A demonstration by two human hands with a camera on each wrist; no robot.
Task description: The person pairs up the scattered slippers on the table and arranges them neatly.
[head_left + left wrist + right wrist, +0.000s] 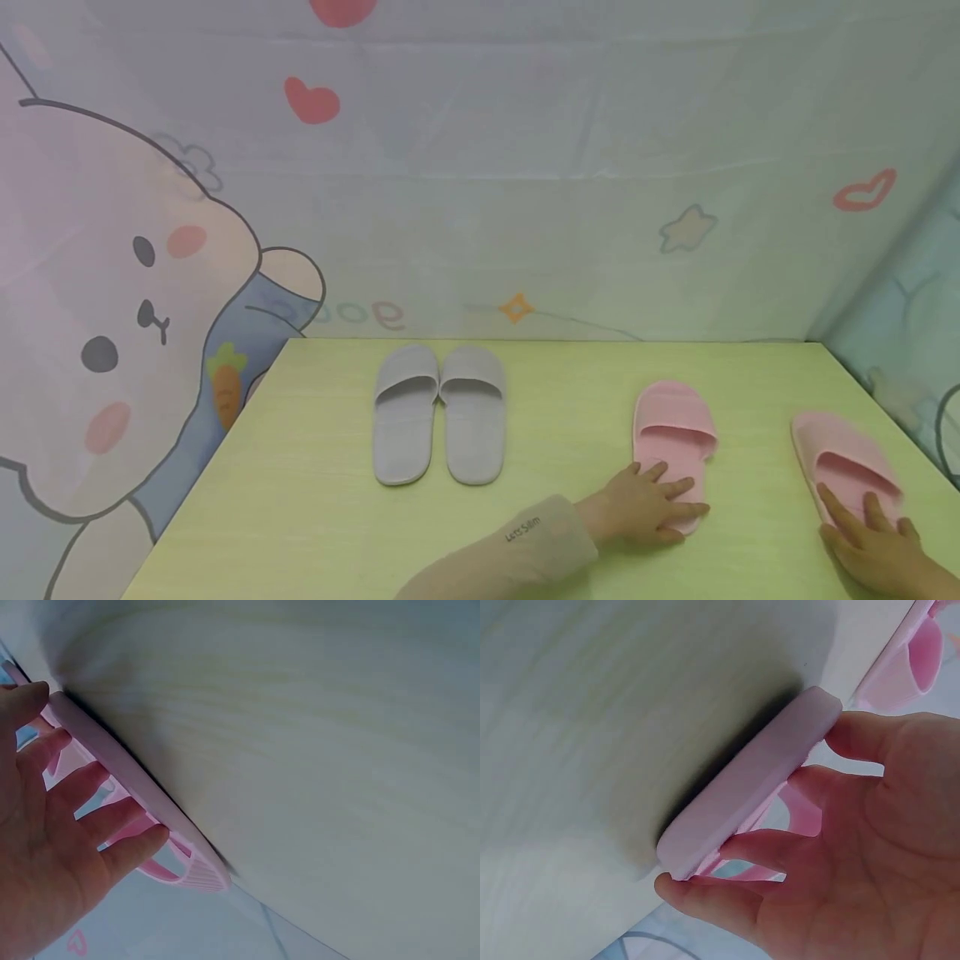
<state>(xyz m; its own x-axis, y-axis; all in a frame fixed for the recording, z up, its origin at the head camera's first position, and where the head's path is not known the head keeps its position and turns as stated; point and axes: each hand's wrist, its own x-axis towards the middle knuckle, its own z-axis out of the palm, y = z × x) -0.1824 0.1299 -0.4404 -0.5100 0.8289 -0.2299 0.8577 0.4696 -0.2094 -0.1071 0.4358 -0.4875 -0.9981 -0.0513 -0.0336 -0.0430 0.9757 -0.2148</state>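
Observation:
Two pink slippers lie on the table, toes pointing away. My left hand lies across the heel half of the left pink slipper, fingers spread over its footbed. In the left wrist view its fingertips reach along the edge of that slipper's sole. At the far right, my right hand rests its spread fingers on the heel half of the other pink slipper, which is turned at a slant. The right wrist view shows thumb and fingertips spaced along that slipper's thick heel end, with dark shadow beneath.
A pair of grey slippers, the left one and the right one, stands side by side left of centre on the yellow-green table. A printed cloth hangs behind the table's back edge. Dark cable-like line at far right.

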